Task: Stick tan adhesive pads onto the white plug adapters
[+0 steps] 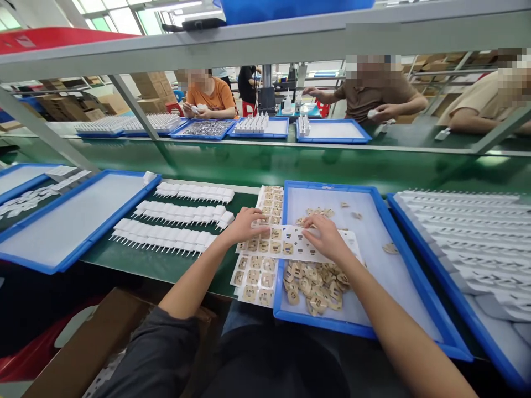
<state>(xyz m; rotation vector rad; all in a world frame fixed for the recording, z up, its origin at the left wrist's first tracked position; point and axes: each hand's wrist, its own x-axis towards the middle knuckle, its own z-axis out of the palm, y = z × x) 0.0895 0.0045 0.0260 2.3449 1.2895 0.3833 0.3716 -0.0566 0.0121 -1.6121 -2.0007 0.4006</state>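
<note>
A long green conveyor bench (290,160) carries several shallow blue plastic trays (418,276). To the left lie three rows of small white plastic plug housings (174,213). Perforated white panels of tan square circuit pieces (255,273) overlap the middle tray's left rim; a heap of loose tan pieces (315,287) already sits inside it, while most of the panels remain whole. The left hand (244,224) lies flat, fingers together, pressing the top panel (286,243). The right hand (326,235) arches over that panel, fingertips bent onto its far edge.
</note>
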